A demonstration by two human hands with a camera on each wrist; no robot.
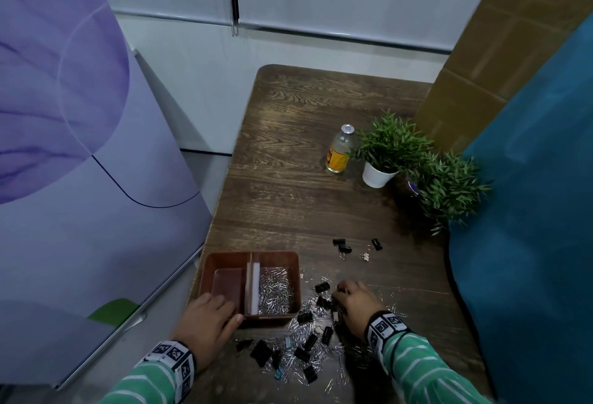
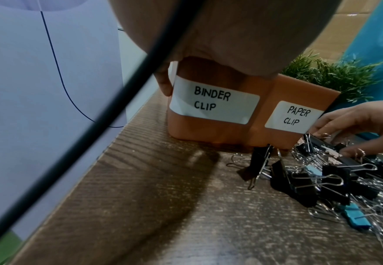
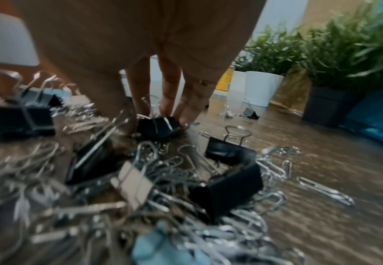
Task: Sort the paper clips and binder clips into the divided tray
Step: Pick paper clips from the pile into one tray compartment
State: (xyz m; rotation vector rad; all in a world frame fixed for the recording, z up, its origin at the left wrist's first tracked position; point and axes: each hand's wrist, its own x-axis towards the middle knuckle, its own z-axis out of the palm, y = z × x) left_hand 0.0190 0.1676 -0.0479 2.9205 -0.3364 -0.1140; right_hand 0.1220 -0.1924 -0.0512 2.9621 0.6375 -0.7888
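Observation:
A brown divided tray (image 1: pixel 224 257) stands at the table's near left. Its labels read BINDER CLIP (image 2: pixel 213 102) on the left and PAPER CLIP (image 2: pixel 293 117) on the right. The left compartment looks bare, and silver paper clips (image 1: pixel 276 291) fill the right one. My left hand (image 1: pixel 224 314) grips the tray's near left corner, thumb on the front wall. A mixed pile of paper clips and black binder clips (image 1: pixel 308 339) lies right of the tray. My right hand (image 1: pixel 343 294) reaches into it, its fingertips (image 3: pixel 168 100) and thumb pinching a black binder clip (image 3: pixel 156 125).
Stray binder clips (image 1: pixel 341 246) lie farther back. Behind them stand a bottle (image 1: pixel 340 150), a plant in a white pot (image 1: pixel 378 176) and a second plant (image 1: pixel 449 185). A blue cloth (image 1: pixel 529 211) borders the table's right side, and the table edge (image 1: pixel 205 243) runs close past the tray.

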